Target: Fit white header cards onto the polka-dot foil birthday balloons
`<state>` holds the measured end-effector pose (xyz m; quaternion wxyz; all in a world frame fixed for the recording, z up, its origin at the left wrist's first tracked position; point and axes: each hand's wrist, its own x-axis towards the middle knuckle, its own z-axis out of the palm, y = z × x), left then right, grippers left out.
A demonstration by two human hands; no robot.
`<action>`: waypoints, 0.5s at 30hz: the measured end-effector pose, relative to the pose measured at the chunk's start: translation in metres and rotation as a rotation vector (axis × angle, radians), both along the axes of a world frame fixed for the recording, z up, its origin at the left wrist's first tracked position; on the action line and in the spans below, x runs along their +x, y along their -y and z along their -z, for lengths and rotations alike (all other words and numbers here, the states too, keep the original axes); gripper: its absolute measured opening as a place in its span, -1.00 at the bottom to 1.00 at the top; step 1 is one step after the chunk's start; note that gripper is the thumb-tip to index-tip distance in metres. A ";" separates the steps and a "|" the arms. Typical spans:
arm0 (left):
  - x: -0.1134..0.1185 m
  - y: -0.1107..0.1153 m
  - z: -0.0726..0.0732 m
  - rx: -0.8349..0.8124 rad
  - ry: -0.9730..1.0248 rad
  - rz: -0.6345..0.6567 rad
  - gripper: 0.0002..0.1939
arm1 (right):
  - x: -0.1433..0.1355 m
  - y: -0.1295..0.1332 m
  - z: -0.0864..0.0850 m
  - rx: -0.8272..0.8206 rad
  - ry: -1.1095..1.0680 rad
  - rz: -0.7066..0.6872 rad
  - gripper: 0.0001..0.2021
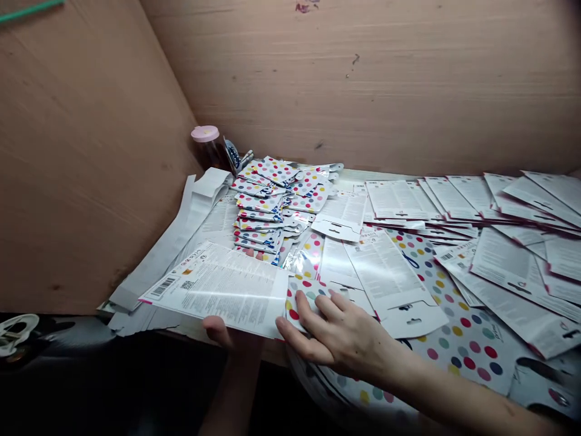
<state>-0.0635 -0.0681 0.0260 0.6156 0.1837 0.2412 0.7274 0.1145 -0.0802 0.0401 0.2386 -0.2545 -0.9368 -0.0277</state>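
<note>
My left hand (233, 336) holds a white printed card (227, 290) from beneath, its thumb at the near edge and fingertips showing past the far edge. Barcodes and small text cover the card's upper face. At the card's right end, my right hand (327, 330) lies over a polka-dot packet or flap (302, 297), fingers bent and pressing on it. Whether that dotted piece is joined to the card I cannot tell. Just beyond the hands stands a pile of folded polka-dot packets (258, 212) with clear wrapping beside it.
Many printed cards (512, 272) overlap on the right, some over polka-dot sheeting (467, 345). White paper strips (172, 254) lie left. A pink-lidded jar (206, 136) stands in the back corner. Wooden panels (363, 79) rise behind and at the left.
</note>
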 end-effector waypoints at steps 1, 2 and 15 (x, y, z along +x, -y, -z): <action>0.007 0.001 0.000 0.014 -0.027 -0.004 0.02 | -0.003 0.001 -0.003 0.056 0.019 0.035 -0.60; 0.014 0.002 0.000 0.026 -0.051 -0.029 0.00 | -0.005 0.002 -0.006 0.098 0.028 0.071 -0.65; 0.051 0.009 0.001 -0.104 -0.110 -0.006 -0.04 | -0.003 0.024 0.005 -0.064 -0.209 0.349 -0.70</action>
